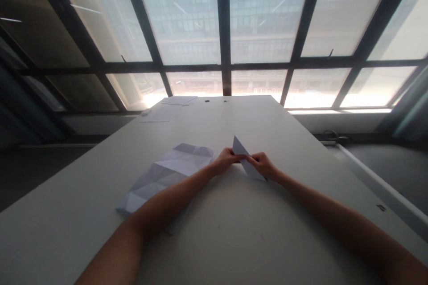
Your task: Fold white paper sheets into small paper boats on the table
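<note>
A small folded white paper (252, 170) is held up just above the table between my two hands, one pointed corner standing upward and another slanting down to the right. My left hand (226, 160) pinches its left side, thumb toward the middle. From the right, my right hand (262, 164) grips the same paper, its thumb close to the left one. A larger creased white sheet (180, 160) lies to the left, partly hidden under my left forearm.
The long white table (234, 240) reaches toward tall windows. Flat white sheets (158, 114) lie at its far left. Two small dark round spots (207, 101) show near the far edge, and a small dark mark (380, 208) is at the right edge.
</note>
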`<state>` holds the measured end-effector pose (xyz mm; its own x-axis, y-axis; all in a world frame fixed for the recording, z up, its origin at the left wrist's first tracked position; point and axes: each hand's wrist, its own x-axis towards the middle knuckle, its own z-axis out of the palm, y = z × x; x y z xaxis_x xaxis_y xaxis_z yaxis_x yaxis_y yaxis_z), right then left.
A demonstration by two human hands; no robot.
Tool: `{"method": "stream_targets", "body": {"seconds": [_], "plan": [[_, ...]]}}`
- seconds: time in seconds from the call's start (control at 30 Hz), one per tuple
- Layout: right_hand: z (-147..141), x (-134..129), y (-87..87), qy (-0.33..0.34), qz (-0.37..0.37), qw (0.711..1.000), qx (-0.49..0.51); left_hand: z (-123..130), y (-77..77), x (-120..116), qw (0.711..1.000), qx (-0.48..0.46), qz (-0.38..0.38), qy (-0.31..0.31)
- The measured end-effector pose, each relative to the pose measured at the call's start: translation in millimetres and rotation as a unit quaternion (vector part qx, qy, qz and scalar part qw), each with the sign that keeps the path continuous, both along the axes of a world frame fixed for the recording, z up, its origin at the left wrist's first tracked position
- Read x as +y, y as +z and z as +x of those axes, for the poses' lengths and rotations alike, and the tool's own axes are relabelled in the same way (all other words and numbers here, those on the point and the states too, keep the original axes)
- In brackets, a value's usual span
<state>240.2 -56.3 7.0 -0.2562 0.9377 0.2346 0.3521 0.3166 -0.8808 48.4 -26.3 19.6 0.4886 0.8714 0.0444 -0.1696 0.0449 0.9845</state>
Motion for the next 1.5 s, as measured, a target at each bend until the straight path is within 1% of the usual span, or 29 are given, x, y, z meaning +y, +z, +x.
{"method": "stream_targets", "body": {"seconds": [0.1,0.23,0.37,0.53,0.63,0.77,0.93,1.03,1.13,1.23,1.3,1.33,1.4,1.5], "plan": [[0,-2,4.2,0.012,0.001,1.0,0.007,1,0.3,1,0.999,-0.028,-0.019,0.009],[-1,-5,9.5,0.027,0.015,1.0,-0.001,1,2.0,3,0.994,-0.082,-0.046,0.064],[0,-5,8.4,-0.003,-0.014,1.0,-0.005,1,2.4,10,0.982,-0.129,-0.056,0.127],[0,0,2.3,-0.036,-0.019,0.999,0.014,-1,-0.3,19,0.964,-0.179,-0.06,0.189],[-1,2,0.5,-0.044,-0.012,0.998,0.032,-2,-1.5,22,0.957,-0.194,-0.068,0.204],[-1,2,1.9,-0.064,0.01,0.998,0.024,-3,-1.3,23,0.953,-0.203,-0.072,0.214],[0,0,5.4,-0.057,-0.011,0.998,0.04,-5,-2.0,28,0.943,-0.205,-0.084,0.249],[1,0,6.0,-0.067,-0.017,0.994,0.079,-7,-3.2,29,0.952,-0.196,-0.085,0.222],[1,1,6.4,-0.072,-0.02,0.991,0.113,-8,-2.6,24,0.973,-0.161,-0.067,0.154],[0,0,5.9,-0.024,-0.026,0.994,0.104,-6,0.6,15,0.992,-0.108,-0.051,0.044],[-1,-1,4.7,0.016,-0.014,0.998,0.066,-5,3.0,9,0.995,-0.081,-0.048,-0.022],[-2,-2,4.1,0.031,-0.006,0.998,0.048,-4,4.1,6,0.995,-0.074,-0.046,-0.042],[-3,-3,3.6,0.05,0.003,0.998,0.023,-2,5.5,4,0.995,-0.062,-0.039,-0.06],[-4,-5,5.1,0.057,0.009,0.998,0.016,-1,5.9,3,0.997,-0.041,-0.016,-0.06]]}}
